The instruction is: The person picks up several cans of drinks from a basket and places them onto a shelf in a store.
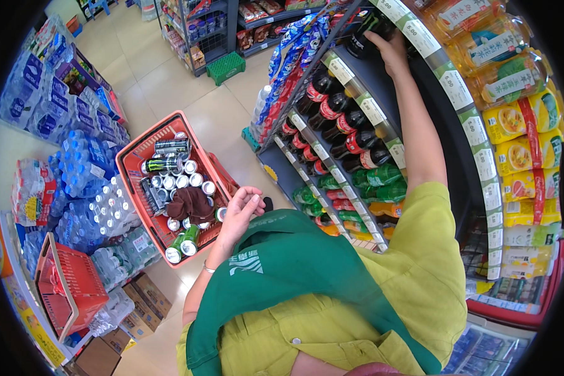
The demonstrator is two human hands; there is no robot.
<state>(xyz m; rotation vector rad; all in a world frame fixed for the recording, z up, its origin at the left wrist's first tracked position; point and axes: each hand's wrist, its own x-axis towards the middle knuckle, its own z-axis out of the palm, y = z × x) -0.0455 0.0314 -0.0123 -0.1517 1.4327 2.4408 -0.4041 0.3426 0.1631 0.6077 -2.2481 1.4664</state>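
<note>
Right hand (391,53) reached to the far end of a dark grey metal shelf (442,135), close to its far left corner. Thumb lay against a black cylindrical can (357,45); the other fingers were mostly hidden, so could not tell whether the hand was clamped on it.

Left hand (241,210) held nothing, fingers loosely curled and apart from the thumb, over the right edge of a red-orange plastic basket (143,210); contact with the rim could not be told.

In the basket: black cans with green marks (163,165) lay on their sides toward the far edge; silver-topped upright cans (182,182) filled the middle; a crumpled dark brown cloth (191,205) lay over some of these; green cans (190,240) lay at the near edge.

Dark cola bottles with red labels (332,106) stood on the tiers left of the shelf, green plastic bottles (379,175) nearer the wearer.
</note>
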